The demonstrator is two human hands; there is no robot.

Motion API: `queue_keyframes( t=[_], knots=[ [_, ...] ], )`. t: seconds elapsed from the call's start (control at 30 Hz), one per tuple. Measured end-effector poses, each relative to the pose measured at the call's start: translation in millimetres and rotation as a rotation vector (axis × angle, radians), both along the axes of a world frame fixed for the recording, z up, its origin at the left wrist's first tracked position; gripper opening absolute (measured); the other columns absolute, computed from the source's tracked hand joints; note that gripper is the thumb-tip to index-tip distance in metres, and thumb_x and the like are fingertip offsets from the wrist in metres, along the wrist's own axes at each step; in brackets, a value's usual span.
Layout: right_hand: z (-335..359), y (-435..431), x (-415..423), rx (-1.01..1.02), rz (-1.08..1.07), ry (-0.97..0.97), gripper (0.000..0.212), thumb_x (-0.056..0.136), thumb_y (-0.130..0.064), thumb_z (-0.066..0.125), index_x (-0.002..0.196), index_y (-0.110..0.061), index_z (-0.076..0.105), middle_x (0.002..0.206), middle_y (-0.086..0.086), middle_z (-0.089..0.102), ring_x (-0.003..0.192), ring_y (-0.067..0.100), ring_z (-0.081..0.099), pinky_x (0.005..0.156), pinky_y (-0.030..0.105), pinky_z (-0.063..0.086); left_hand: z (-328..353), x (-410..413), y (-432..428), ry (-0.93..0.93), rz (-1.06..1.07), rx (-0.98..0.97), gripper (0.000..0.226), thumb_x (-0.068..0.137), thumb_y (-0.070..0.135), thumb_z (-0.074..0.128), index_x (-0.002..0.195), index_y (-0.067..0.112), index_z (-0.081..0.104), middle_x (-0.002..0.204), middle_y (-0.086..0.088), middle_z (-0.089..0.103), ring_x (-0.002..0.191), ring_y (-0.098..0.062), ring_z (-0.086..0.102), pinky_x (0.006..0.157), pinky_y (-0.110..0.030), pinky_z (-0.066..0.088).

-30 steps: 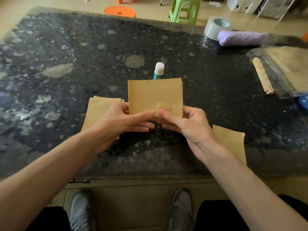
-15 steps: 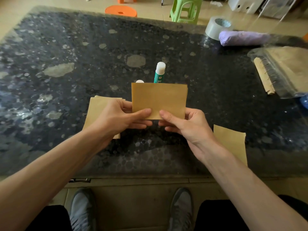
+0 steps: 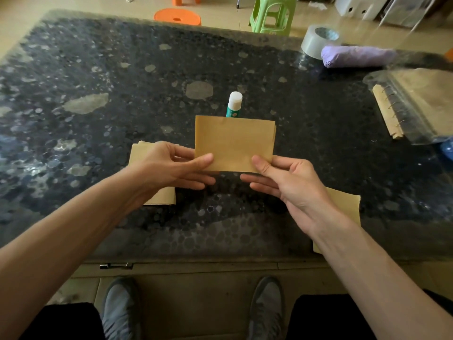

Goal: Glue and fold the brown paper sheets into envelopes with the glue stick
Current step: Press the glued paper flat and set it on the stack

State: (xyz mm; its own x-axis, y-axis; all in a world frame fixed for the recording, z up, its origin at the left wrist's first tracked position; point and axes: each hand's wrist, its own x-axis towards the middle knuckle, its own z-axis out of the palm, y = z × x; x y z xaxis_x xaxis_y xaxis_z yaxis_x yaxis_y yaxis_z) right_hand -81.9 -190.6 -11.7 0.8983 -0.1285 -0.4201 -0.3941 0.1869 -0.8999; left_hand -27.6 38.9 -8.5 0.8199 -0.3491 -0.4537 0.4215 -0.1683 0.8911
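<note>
One held paper (image 3: 232, 146), one glue stick (image 3: 234, 104), two stools (image 3: 177, 17) (image 3: 272, 30)

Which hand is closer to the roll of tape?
Right. The tape sits far back on the right. The right hand pinches the paper on that side; the left hand pinches its other side, farther away.

Soft, dimmish daylight comes from beyond the far edge of the bench (image 3: 318, 133), throwing pale glare on its glossy top along the left edge and far right corner. Shadows are faint. The brown paper (image 3: 232, 143) at the middle is sharp; the far right corner smears, and the bench edges bow.
</note>
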Motion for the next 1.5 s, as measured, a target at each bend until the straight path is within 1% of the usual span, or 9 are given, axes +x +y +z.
queue_keyframes(
  t=[0.13, 0.27, 0.43, 0.6, 0.8, 0.97, 1.17, 1.3, 1.5],
  knots=[
    [0.9, -1.0, -0.2, 0.036, 0.046, 0.009, 0.026, 0.093, -0.02, 0.074, 0.118, -0.012, 0.073, 0.107, 0.004, 0.08, 0.097, 0.024, 0.079, 0.086, 0.032, 0.064, 2.6, 6.3, 7.1, -0.044, 0.094, 0.001, 0.031, 0.089, 0.024, 0.073, 0.111, 0.003, 0.076, 0.1, -0.013, 0.08, 0.091, -0.024, 0.079, 0.073, -0.024, 0.063],
    [0.2, -2.9, 2.5, 0.009, -0.031, -0.006, 0.024, 0.092, -0.023, 0.075, 0.113, -0.011, 0.077, 0.105, 0.004, 0.081, 0.096, 0.022, 0.079, 0.082, 0.032, 0.065, -0.8, 4.7, 5.3, -0.045, 0.097, 0.019, 0.027, 0.09, 0.022, 0.074, 0.109, 0.003, 0.077, 0.096, -0.014, 0.08, 0.09, -0.023, 0.079, 0.072, -0.023, 0.063],
    [-2.3, -4.0, 2.5, -0.011, -0.022, 0.022, 0.021, 0.091, -0.022, 0.077, 0.108, -0.011, 0.08, 0.105, 0.002, 0.081, 0.101, 0.017, 0.077, 0.081, 0.031, 0.064, 0.9, 6.8, 6.9, -0.063, 0.137, -0.033, 0.031, 0.092, 0.027, 0.074, 0.119, 0.01, 0.074, 0.107, -0.007, 0.08, 0.098, -0.021, 0.078, 0.081, -0.027, 0.063],
    [1.3, -1.9, 2.7, -0.027, -0.019, 0.0, 0.015, 0.091, -0.03, 0.076, 0.104, -0.025, 0.079, 0.102, -0.007, 0.081, 0.098, 0.008, 0.076, 0.082, 0.027, 0.063, -1.5, 4.3, 5.4, -0.087, 0.173, -0.013, 0.025, 0.093, 0.024, 0.073, 0.112, 0.008, 0.078, 0.101, -0.008, 0.08, 0.093, -0.02, 0.078, 0.076, -0.023, 0.062],
    [-0.8, -2.4, 2.4, -0.065, -0.08, 0.006, 0.02, 0.089, -0.029, 0.079, 0.106, -0.019, 0.081, 0.1, -0.005, 0.081, 0.097, 0.01, 0.077, 0.082, 0.027, 0.061, -0.4, 2.7, 2.2, -0.074, 0.183, -0.045, 0.024, 0.092, 0.024, 0.074, 0.111, 0.01, 0.077, 0.101, -0.005, 0.081, 0.093, -0.018, 0.078, 0.074, -0.022, 0.061],
    [-1.5, -2.3, 4.2, -0.077, -0.099, 0.015, 0.014, 0.089, -0.034, 0.078, 0.098, -0.025, 0.082, 0.1, -0.009, 0.081, 0.096, 0.007, 0.076, 0.084, 0.029, 0.06, -3.5, 2.3, 1.3, -0.082, 0.206, -0.027, 0.02, 0.09, 0.021, 0.076, 0.107, 0.009, 0.079, 0.098, -0.006, 0.081, 0.089, -0.016, 0.078, 0.072, -0.02, 0.06],
    [-2.3, -2.9, 5.3, -0.102, -0.13, 0.02, 0.017, 0.087, -0.035, 0.081, 0.099, -0.023, 0.083, 0.097, -0.011, 0.08, 0.094, 0.007, 0.076, 0.079, 0.027, 0.059, -4.4, 1.4, -0.6, -0.087, 0.202, -0.015, 0.018, 0.092, 0.021, 0.075, 0.105, 0.01, 0.079, 0.096, -0.005, 0.081, 0.087, -0.015, 0.078, 0.071, -0.02, 0.06],
    [0.8, -7.9, 4.4, -0.147, -0.07, -0.018, 0.019, 0.088, -0.027, 0.081, 0.106, -0.02, 0.08, 0.094, -0.01, 0.081, 0.089, 0.001, 0.075, 0.067, 0.018, 0.059, -3.3, 0.7, -1.6, -0.112, 0.196, 0.0, 0.018, 0.093, 0.021, 0.074, 0.107, 0.01, 0.078, 0.096, -0.005, 0.081, 0.087, -0.016, 0.078, 0.069, -0.02, 0.06],
    [3.7, -17.9, 2.9, -0.224, 0.052, -0.05, 0.024, 0.087, -0.026, 0.083, 0.11, -0.023, 0.078, 0.094, -0.008, 0.081, 0.089, -0.004, 0.073, 0.065, 0.014, 0.056, -0.9, -2.4, -10.5, -0.151, 0.135, 0.034, 0.017, 0.094, 0.019, 0.073, 0.106, 0.009, 0.078, 0.093, -0.005, 0.081, 0.085, -0.016, 0.078, 0.067, -0.021, 0.06]
  ],
)
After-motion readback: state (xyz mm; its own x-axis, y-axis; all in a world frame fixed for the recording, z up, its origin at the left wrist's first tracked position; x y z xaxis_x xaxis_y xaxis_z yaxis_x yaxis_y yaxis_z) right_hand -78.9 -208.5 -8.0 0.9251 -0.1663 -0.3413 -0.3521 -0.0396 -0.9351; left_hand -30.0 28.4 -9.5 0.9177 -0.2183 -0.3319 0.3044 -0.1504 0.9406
